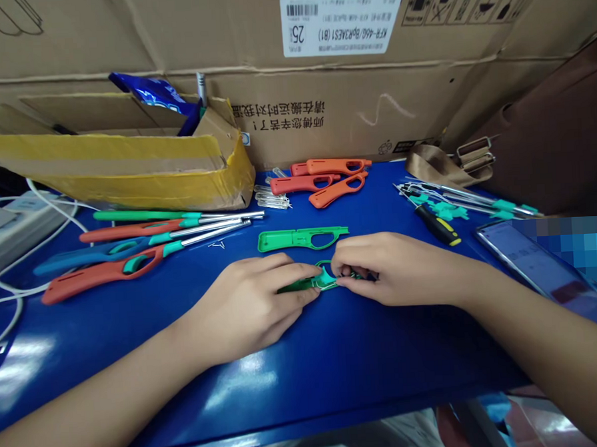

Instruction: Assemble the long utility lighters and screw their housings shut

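My left hand (262, 299) is closed over a green lighter shell half (302, 285), holding it low over the blue table. A teal trigger piece (326, 276) and a thin pale wire sit in the shell, between my two hands. At the shell's right end, my right hand (381, 269) has thumb and forefinger pinched close by the wire; what lies between the fingertips is hidden. Just beyond my hands lies another green shell half (284, 240), its hollow side up. Behind it are several red and orange shell halves (304, 183).
Several long-necked lighters (111, 270) lie at left beside a yellow-taped box (175, 163) and a white power strip (18, 228). Clear small parts (272, 199) lie at the back. At right are metal tubes with teal pieces (502, 205), a screwdriver (436, 224) and a phone (546, 270).
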